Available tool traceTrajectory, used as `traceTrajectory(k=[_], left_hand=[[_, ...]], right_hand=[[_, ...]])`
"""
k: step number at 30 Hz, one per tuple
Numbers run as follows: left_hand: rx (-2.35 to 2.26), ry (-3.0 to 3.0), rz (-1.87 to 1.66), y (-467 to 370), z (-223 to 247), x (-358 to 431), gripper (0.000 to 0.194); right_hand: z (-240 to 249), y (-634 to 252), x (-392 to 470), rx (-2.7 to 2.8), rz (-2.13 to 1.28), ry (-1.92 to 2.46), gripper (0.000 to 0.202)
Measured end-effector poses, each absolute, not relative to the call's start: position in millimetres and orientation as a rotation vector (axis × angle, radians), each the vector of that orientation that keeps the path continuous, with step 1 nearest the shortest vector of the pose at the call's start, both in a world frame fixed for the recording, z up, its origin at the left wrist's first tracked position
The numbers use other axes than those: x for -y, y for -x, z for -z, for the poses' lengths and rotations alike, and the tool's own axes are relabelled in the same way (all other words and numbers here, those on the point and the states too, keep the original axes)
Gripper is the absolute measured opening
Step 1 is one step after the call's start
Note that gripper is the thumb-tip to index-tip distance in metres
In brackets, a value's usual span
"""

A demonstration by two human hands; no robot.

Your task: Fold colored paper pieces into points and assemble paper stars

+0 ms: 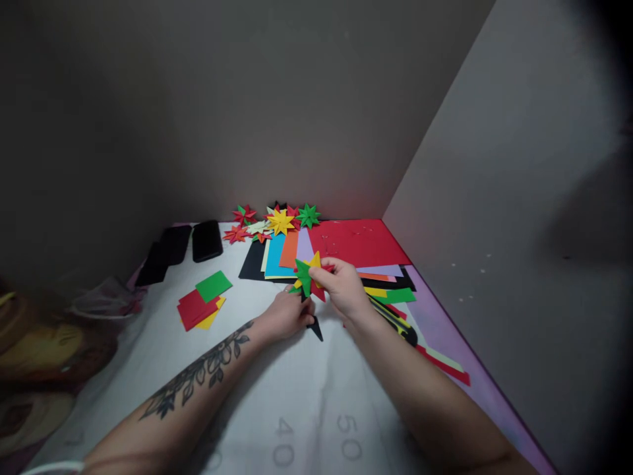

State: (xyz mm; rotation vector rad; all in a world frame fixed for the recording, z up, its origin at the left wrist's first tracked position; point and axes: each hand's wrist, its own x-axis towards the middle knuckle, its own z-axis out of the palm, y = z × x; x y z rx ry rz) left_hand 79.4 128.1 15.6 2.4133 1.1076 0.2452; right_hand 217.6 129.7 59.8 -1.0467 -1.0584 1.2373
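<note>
A folded paper star (305,277) with green, yellow and red points is pinched between the thumb and fingers of my right hand (346,288), above the middle of the table. My left hand (291,315) is just below and left of it, its fingers curled in. From under those fingers sticks a pointed black folded paper piece (316,328), and a bit of black also shows above them. Small green and yellow tips show by the left knuckles; whether they belong to the star I cannot tell.
Finished paper stars (281,221) sit along the back wall. Coloured sheets (361,241) are stacked before them. Red, green and yellow paper pieces (198,310) lie at left, near a black phone (207,241). A yellow-black utility knife (395,321) and paper strips (445,363) lie right.
</note>
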Motion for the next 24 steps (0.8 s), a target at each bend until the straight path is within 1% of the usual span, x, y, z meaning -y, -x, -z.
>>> traceTrajectory(k=[2, 6, 11, 14, 18, 24], left_hand=[[-1.080, -2.335, -0.310, -75.6, -16.6, -123.5, 0.005], [-1.060, -2.012, -0.567, -55.9, -20.8, -108.5, 0.012], [-1.203, -1.542, -0.812, -21.4, -30.3, -103.0, 0.010], [-1.275, -1.419, -0.937, -9.0, -33.0, -110.6, 0.012], [-1.305, -1.380, -1.010, -2.7, -27.3, -119.3, 0.020], [-1.332, -1.261, -1.014, 0.1, -13.0, -118.5, 0.021]], right_hand=[[-55.2, -215.6, -131.5, 1.061, -1.232, 1.069, 0.024], [-38.0, -211.2, -135.2, 1.024, -1.212, 1.085, 0.022], [-16.8, -201.1, -136.9, 1.038, -1.129, 1.176, 0.021], [-14.2, -190.6, -137.1, 1.115, -1.095, 1.240, 0.021], [-17.7, -176.1, -137.5, 1.232, -1.028, 1.303, 0.020], [-12.5, -164.8, -134.0, 1.272, -1.010, 1.353, 0.020]])
